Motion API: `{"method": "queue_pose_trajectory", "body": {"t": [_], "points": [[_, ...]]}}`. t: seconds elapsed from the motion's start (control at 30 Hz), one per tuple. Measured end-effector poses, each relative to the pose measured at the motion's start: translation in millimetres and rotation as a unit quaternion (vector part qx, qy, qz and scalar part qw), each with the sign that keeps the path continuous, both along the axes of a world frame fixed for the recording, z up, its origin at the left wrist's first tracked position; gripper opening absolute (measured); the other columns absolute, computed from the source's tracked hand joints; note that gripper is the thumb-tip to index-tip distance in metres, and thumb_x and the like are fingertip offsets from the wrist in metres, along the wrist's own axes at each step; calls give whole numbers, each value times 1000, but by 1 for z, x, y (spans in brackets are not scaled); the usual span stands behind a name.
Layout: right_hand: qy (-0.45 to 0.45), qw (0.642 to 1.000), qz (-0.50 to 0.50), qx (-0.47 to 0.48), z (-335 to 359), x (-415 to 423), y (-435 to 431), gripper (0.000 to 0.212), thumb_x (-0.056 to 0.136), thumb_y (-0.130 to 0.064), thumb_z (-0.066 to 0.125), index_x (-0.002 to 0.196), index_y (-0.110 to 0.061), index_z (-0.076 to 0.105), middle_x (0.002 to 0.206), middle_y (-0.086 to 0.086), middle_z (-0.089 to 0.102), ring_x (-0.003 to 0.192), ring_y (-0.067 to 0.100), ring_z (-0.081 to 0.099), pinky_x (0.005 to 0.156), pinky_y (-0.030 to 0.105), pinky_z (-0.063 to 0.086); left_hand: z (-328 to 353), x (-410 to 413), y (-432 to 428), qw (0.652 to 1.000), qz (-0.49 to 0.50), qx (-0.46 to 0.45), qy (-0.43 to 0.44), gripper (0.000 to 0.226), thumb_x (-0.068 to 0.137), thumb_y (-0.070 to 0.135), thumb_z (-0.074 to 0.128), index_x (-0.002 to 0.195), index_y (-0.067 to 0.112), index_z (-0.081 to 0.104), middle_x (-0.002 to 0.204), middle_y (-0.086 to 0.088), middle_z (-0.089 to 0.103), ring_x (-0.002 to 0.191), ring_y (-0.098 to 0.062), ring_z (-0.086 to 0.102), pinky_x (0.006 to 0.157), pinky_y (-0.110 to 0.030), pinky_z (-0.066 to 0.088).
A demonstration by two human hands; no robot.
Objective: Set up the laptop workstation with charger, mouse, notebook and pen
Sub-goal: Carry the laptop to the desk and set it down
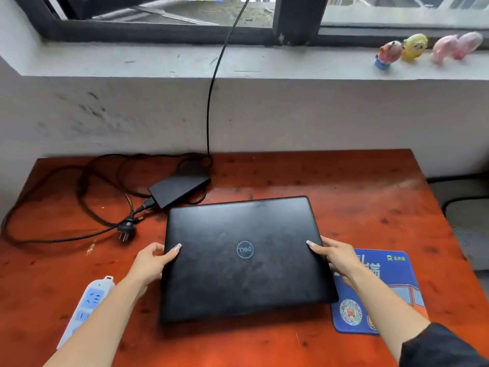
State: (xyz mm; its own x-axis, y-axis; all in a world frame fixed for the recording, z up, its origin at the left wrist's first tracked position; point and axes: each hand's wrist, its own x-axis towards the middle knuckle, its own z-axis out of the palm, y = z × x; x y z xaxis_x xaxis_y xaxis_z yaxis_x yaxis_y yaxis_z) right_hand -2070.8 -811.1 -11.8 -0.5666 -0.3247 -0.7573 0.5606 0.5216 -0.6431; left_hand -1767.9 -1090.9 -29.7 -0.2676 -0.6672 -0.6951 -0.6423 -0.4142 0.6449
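I am gripping the closed Dell laptop [243,258] by its side edges, left hand [153,263] and right hand [341,260] each clamped on it, placing it mid-desk [370,197]. Next, I judge, I am opening the lid, then fetching the charger [178,188] near the far edge.

We read this as a home room: worn wooden desk [344,186] against a scuffed plaster wall [291,115], toy figurines [412,47] on the concrete windowsill [158,60].
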Motion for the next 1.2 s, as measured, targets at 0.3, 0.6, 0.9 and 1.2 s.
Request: {"method": "queue_pose_trajectory", "body": {"t": [0.3, 0.6, 0.9, 1.2], "points": [[72, 995, 59, 40, -2, -7, -10, 22, 73, -17, 82, 93, -16, 73, 85, 3, 77, 74, 20, 69, 70, 31, 52, -2, -7, -17, 975, -155, -86, -136, 51, 80, 58, 63, 81, 9, 49, 71, -7, 58, 62, -23, 51, 62, -33, 44], [216, 918, 261, 209, 6, -13, -25, 49, 90, -46, 57, 63, -14, 33, 60, 4, 40, 58, 22, 36, 53, 34, 24, 8, -24, -20, 902, -313, -148, -257, 71, 79, 76, 44, 94, 7, 50, 91, -10, 63, 80, -28, 61, 71, -36, 50], [243, 866, 343, 270, 10, -9, -33, 45, 99, -45, 35, 66, -15, 39, 84, 14, 58, 85, 35, 60, 69, 35, 40, 10, -25, -21, 878, -339, -175, -289, 80, 75, 81, 40, 101, 6, 52, 96, -12, 65, 82, -28, 61, 71, -35, 48], [219, 835, 402, 305, 21, -5, -39, 65, 95, -59, 27, 67, -5, 51, 56, 18, 68, 53, 28, 70, 62, 28, 53, 15, -23, -21, 874, -350, -164, -293, 82, 73, 83, 41, 103, 7, 52, 94, -11, 65, 78, -27, 63, 70, -35, 52]]}}
